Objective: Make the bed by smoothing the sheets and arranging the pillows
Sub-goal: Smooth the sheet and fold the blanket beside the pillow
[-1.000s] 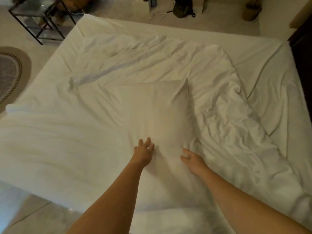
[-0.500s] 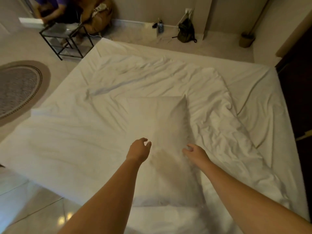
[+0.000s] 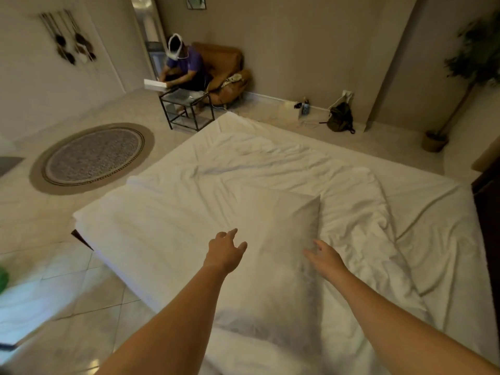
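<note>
Biggest risk here imo: the pillow point(image 3: 281, 239) sits out in the middle of the bed point(image 3: 113, 255), on a top sheet point(image 3: 270, 163) that's full of creases, especially from 12 round to 4 o'clock of the pillow. If it gets grabbed by one side only, it'll probably sag and drag the cloth under it into new folds, which means more smoothing after. Grab too low and a handful of sheet could come up with it too. A careless pull toward 8 o'clock could also slide the cover off the near-left edge onto the floor point(image 3: 67, 288).

The left hand point(image 3: 226, 251) and right hand point(image 3: 324, 257) both have their fingers loosely spread and a bit curved, with nothing in either one. They look to be hovering just over the pillow rather than pressing on it, but I honestly can't tell if any fingertip touches the case.

The pillow runs from about 6 o'clock of the view up to the centre, its far corner pointing to 1 o'clock. The left hand is over its left edge, so the bulk lies at 3 o'clock from that hand. The right hand is over the right side, with the bulk at 9 to 10 o'clock. So the pillow is roughly between the two, which looks like a set-up for a two-handed lift.
</note>
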Tool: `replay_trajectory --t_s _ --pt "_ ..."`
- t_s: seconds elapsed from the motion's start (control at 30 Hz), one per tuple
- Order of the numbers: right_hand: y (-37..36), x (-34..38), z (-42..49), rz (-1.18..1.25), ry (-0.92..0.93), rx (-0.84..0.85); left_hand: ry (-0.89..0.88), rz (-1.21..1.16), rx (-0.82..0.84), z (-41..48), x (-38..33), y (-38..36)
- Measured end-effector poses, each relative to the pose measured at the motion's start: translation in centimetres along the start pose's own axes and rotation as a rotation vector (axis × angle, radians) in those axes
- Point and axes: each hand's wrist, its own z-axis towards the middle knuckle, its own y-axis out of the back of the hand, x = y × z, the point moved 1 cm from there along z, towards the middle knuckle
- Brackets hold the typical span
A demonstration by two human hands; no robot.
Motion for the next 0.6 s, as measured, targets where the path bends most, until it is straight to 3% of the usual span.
replay_trajectory --t_s 0.3,0.6 --pt "-2.1 4.1 -2.0 -0.032 0.088 0.01 0.046 0.004 -0.074 -3.8 4.3 4.8" --pt "-9.5 10.5 -1.7 -0.022 0.082 -0.028 0.053 0.01 -0.1 -2.2 13.6 10.5"
